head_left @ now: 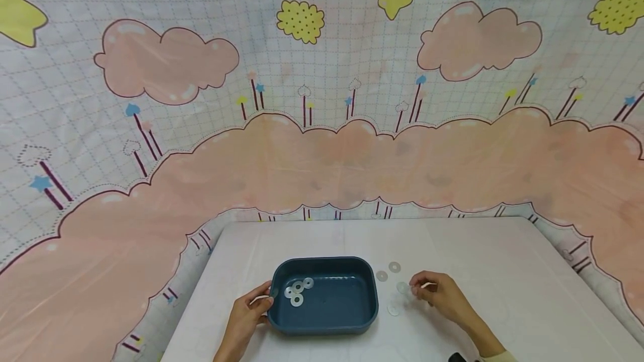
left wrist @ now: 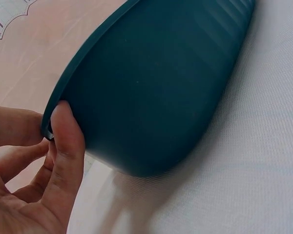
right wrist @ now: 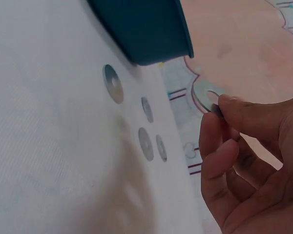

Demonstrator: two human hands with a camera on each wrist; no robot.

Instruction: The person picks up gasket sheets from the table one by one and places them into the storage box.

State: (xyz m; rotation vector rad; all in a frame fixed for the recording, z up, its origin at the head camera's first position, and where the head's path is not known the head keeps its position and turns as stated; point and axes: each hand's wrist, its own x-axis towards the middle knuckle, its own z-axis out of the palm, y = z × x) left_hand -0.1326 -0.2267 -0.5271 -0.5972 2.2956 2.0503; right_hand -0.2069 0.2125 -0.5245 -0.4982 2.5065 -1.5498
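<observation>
A dark blue rectangular tray [head_left: 342, 325] stands on the table with several flat metal washers [head_left: 297, 299] grouped toward its left end. My left hand [head_left: 245, 317] pinches the tray's left rim between thumb and fingers, seen close in the left wrist view on the tray's outer wall [left wrist: 136, 97]. To the right of the tray, my right hand [head_left: 443, 295] holds one washer [right wrist: 203, 96] by its edge, raised above the table, between thumb and fingertips. Several more washers [right wrist: 113, 84] lie flat on the table between the right hand and the tray.
A white cloth covers the table [head_left: 282, 239]. Behind it hangs a patterned sheet [head_left: 352, 166] with pink clouds and stars. A small black object [head_left: 457, 357] shows at the bottom edge, by the right sleeve [head_left: 498, 357].
</observation>
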